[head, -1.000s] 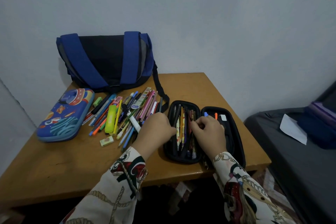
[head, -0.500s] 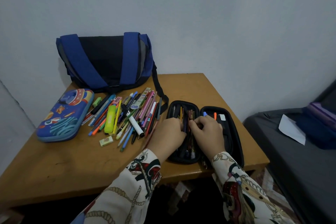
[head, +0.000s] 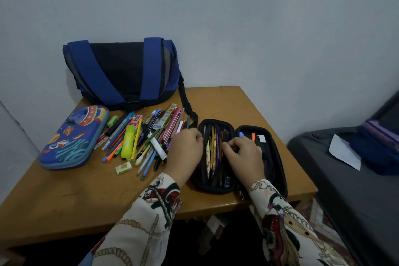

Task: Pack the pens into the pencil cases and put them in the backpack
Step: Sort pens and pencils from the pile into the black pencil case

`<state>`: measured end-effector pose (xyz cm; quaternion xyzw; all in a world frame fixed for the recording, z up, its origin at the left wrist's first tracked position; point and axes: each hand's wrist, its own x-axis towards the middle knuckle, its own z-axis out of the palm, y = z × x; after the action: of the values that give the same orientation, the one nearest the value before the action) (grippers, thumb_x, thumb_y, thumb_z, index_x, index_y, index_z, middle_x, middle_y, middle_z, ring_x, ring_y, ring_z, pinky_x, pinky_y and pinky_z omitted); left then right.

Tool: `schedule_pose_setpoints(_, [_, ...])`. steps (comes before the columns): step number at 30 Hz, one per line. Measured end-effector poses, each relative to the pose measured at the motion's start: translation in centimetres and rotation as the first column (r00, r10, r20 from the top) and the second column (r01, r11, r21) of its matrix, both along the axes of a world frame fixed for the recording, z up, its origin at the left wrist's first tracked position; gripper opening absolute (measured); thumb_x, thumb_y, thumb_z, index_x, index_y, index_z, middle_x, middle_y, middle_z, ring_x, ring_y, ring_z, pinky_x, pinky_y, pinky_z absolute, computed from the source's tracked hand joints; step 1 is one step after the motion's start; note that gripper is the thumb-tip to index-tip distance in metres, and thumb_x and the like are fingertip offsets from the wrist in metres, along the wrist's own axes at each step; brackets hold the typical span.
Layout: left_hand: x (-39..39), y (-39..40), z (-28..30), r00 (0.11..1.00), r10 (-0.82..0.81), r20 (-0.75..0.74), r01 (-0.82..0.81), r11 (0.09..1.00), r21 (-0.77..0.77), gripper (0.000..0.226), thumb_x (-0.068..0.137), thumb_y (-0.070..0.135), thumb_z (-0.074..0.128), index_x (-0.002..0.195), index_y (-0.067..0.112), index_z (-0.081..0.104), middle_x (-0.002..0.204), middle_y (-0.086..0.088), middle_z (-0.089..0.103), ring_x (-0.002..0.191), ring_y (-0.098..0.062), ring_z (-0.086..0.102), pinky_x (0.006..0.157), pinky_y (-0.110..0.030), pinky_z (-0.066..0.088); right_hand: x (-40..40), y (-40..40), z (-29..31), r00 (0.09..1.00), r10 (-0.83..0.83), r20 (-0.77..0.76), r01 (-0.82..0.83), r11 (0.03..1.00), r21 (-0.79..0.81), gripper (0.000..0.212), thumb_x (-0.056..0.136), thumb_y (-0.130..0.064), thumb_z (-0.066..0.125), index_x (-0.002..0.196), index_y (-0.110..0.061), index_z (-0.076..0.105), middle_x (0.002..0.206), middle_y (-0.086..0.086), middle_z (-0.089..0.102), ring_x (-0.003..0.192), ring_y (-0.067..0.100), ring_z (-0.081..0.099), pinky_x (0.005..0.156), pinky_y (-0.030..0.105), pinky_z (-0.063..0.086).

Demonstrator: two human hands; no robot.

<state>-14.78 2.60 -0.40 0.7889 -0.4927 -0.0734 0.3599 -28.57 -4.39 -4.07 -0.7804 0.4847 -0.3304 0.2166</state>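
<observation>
Head view: a black pencil case (head: 269, 136) is laid open on the wooden table (head: 64, 201), its left half filled with pencils (head: 213, 153). The left hand (head: 186, 151) is curled at the case's left edge; a dark pen (head: 188, 121) juts up just beyond its knuckles, though whether it is gripped cannot be told. The right hand (head: 244, 153) is bent over the middle of the case, fingertips (head: 226, 146) set among the pencils. A heap of loose pens (head: 146, 136) is spread between a closed blue case (head: 73, 136) and the left hand. A blue backpack (head: 123, 71) is propped against the wall behind.
</observation>
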Motion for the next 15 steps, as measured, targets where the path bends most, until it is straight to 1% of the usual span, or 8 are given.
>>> schedule_pose_setpoints(2, [1.3,-0.5,-0.1,0.992,0.071,0.100,-0.073,0.997,0.016,0.017,0.097,0.014,0.050,0.095,0.008,0.066,0.085,-0.005,0.064,0.078,-0.020,0.061,0.063,-0.030,0.046,0.0,0.0,0.0,1.000,0.002,0.008,-0.002,1.000,0.007,0.027,0.094,-0.032,0.059,0.070,-0.019,0.059,0.073,-0.007,0.052,0.079,0.010,0.050,0.087,0.030,0.026])
schedule_pose_setpoints(4, [2.2,-1.2,-0.6,0.975,0.099,0.201,-0.113,0.992,0.056,0.012,0.096,0.014,0.051,0.092,0.007,0.061,0.085,-0.005,0.060,0.082,-0.023,0.060,0.063,-0.028,0.040,0.0,0.0,0.0,1.000,0.003,0.012,-0.003,1.000,0.010,0.028,0.094,-0.031,0.059,0.067,-0.021,0.057,0.073,-0.007,0.052,0.078,0.010,0.050,0.087,0.030,0.027])
schedule_pose_setpoints(7, [2.6,-1.9,-1.0,0.962,0.085,0.260,-0.118,0.987,0.112,0.006,0.094,0.018,0.054,0.093,0.013,0.057,0.085,-0.005,0.057,0.085,-0.025,0.060,0.073,-0.032,0.045,-0.1,0.0,0.0,1.000,0.001,0.009,-0.002,1.000,0.013,0.030,0.094,-0.031,0.059,0.065,-0.023,0.054,0.072,-0.006,0.051,0.077,0.009,0.049,0.086,0.030,0.027])
schedule_pose_setpoints(10, [2.5,-2.2,-0.9,0.958,0.042,0.284,-0.098,0.977,0.187,0.011,0.096,0.013,0.051,0.095,0.008,0.061,0.093,-0.008,0.063,0.087,-0.024,0.062,0.067,-0.028,0.040,-0.1,0.0,0.0,1.000,-0.001,0.014,0.001,1.000,0.013,0.030,0.093,-0.031,0.059,0.066,-0.021,0.055,0.072,-0.006,0.052,0.077,0.009,0.050,0.086,0.030,0.027])
schedule_pose_setpoints(12, [2.3,-2.3,-1.0,0.961,0.043,0.274,-0.106,0.970,0.217,0.015,0.096,0.011,0.049,0.090,0.007,0.062,0.091,-0.009,0.063,0.084,-0.024,0.062,0.066,-0.028,0.043,-0.1,0.0,0.0,1.000,0.003,0.022,-0.003,1.000,0.018,0.030,0.093,-0.030,0.060,0.065,-0.022,0.054,0.072,-0.006,0.052,0.077,0.010,0.050,0.086,0.030,0.027])
schedule_pose_setpoints(14, [2.2,-2.3,-1.2,0.971,0.058,0.232,-0.110,0.970,0.219,0.019,0.096,0.009,0.047,0.080,0.010,0.057,0.086,-0.008,0.059,0.087,-0.026,0.062,0.074,-0.031,0.047,-0.1,0.0,0.0,1.000,0.004,0.027,-0.005,1.000,0.023,0.030,0.093,-0.030,0.060,0.065,-0.021,0.055,0.072,-0.005,0.052,0.078,0.010,0.051,0.085,0.030,0.026])
schedule_pose_setpoints(15, [2.3,-2.3,-1.2,0.975,0.065,0.212,-0.112,0.969,0.219,0.021,0.095,0.008,0.046,0.077,0.011,0.054,0.083,-0.007,0.055,0.087,-0.026,0.061,0.077,-0.031,0.047,-0.1,0.0,0.0,1.000,0.004,0.027,-0.005,1.000,0.023,0.030,0.093,-0.030,0.060,0.066,-0.020,0.056,0.072,-0.005,0.052,0.078,0.011,0.051,0.085,0.030,0.026])
